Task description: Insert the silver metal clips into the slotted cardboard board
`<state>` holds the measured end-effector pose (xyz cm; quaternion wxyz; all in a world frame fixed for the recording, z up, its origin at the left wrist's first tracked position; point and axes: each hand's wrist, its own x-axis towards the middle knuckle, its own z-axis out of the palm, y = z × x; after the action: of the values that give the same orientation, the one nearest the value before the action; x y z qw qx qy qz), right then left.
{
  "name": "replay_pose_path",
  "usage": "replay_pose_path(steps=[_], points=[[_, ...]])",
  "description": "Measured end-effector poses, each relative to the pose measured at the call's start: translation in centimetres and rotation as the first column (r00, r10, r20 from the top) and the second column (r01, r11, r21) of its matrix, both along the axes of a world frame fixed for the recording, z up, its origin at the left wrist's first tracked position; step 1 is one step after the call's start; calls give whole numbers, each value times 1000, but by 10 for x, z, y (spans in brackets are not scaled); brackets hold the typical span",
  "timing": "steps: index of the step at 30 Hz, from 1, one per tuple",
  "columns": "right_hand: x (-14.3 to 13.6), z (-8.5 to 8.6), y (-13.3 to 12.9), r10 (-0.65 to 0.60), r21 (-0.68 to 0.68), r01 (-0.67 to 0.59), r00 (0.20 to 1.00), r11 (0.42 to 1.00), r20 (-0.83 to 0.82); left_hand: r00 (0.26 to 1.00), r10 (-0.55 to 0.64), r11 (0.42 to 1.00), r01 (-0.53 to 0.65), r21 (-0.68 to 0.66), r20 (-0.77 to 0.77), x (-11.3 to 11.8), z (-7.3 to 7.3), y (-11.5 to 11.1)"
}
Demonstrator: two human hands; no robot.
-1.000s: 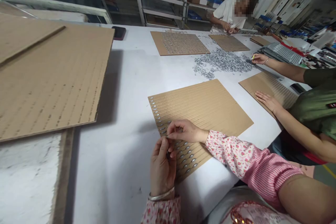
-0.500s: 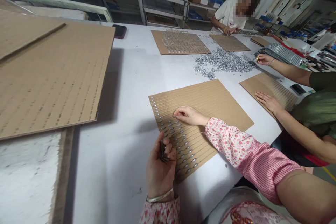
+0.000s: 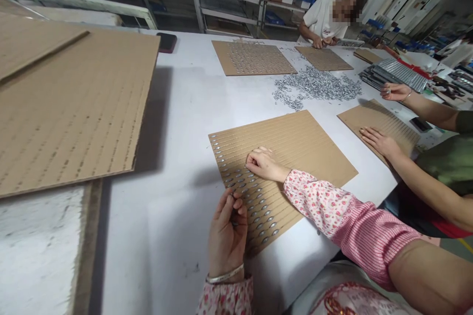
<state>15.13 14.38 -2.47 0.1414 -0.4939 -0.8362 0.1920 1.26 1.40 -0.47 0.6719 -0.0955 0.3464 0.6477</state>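
On counter, keep board flat & still. W/ R grip pinched narrow, low over board (can't tell if loaded), & L grip curled at L edge, best seat bits flush, in line w/ rows on board's L side, prob. one at a time from the few part-hidden in L grip.

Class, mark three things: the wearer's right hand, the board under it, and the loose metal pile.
Right hand (image 3: 264, 165), head view: back of the hand.
Board (image 3: 295, 139), head view: bare cardboard surface.
Metal pile (image 3: 321, 84), head view: its middle.
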Motion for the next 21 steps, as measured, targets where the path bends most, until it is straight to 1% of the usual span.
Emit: replay_pose_path(steps=[2,4,5,6,7,8,9,10,11,12,13,14,16,17,18,19,21], points=[[-3,0,-1,-53,2,53,999,999,-6,1000,-11,1000,10,-18,-21,1,1,0],[-5,2,-3,-92,-1,93,994,996,-60,999,-15,999,14,-39,-31,1,1,-1],[-6,5,-5,-90,-17,89,989,996,-115,999,-15,999,13,-47,-34,2,0,-1],[-6,8,-7,-68,-59,57,979,997,-191,999,-14,998,12,-54,-36,2,0,-1],[-7,11,-11,-29,-126,-8,958,992,-285,999,-14,998,12,-57,-38,2,-1,-1],[-8,15,-15,24,-205,-110,924,972,-381,999,-13,998,11,-58,-40,3,-2,-1],[-10,18,-19,78,-277,-230,880,933,-468,999,-10,999,7,-53,-41,4,-2,-1],[-11,21,-24,121,-333,-343,833,878,-539,999,-5,999,3,-42,-43,5,-3,-1],[-13,22,-28,138,-375,-425,792,824,-595,999,-3,1000,2,-27,-40,5,-3,-1],[-15,23,-31,124,-410,-470,761,782,-637,999,1,1000,-1,-14,-34,6,-2,0],[-17,22,-32,79,-442,-486,735,754,-674,1000,5,1000,-5,-13,-24,6,-1,0],[-19,20,-32,4,-473,-476,708,741,-706,1000,12,1000,-12,-23,-10,6,1,1],[-21,15,-25,-169,-528,-404,653,747,-738,999,31,997,-29,-72,22,3,6,2],[-21,12,-19,-221,-539,-346,646,768,-730,998,44,994,-41,-97,36,2,8,2],[-21,9,-12,-234,-530,-283,666,799,-708,997,58,992,-52,-118,50,-1,10,2],[-21,7,-5,-207,-500,-224,715,837,-667,996,69,989,-60,-134,64,-3,11,2],[-21,6,7,-83,-391,-153,847,907,-525,993,83,984,-68,-163,87,-7,11,2]])
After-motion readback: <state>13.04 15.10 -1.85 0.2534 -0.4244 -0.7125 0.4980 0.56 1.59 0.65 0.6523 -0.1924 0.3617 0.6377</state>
